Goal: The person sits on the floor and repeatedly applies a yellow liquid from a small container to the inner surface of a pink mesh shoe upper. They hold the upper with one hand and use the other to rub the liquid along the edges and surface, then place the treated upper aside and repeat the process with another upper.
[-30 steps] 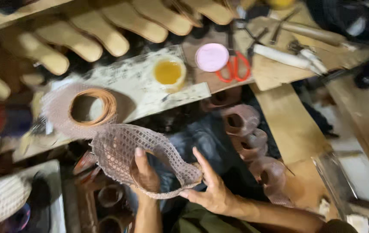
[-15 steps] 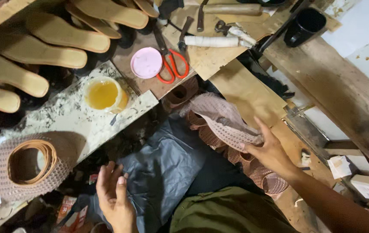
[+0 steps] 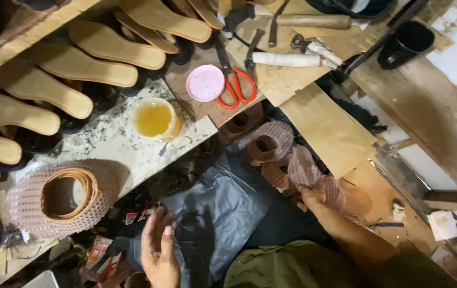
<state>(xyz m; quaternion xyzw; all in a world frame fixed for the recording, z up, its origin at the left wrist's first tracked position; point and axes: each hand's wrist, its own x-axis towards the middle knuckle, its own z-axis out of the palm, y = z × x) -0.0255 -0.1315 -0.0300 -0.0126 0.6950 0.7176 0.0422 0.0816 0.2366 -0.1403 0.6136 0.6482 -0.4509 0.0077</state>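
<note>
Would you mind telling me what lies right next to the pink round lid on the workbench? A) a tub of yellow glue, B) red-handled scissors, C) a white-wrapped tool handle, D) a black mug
B: the red-handled scissors lie directly against the right edge of the pink round lid, while the tub of yellow glue, the black mug and the white-wrapped tool handle all sit apart from it.

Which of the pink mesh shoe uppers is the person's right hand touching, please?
The right hand rests on the flat mesh upper at the near end of the stack; the mesh upper with the tan band lies apart on the marble slab.
</note>
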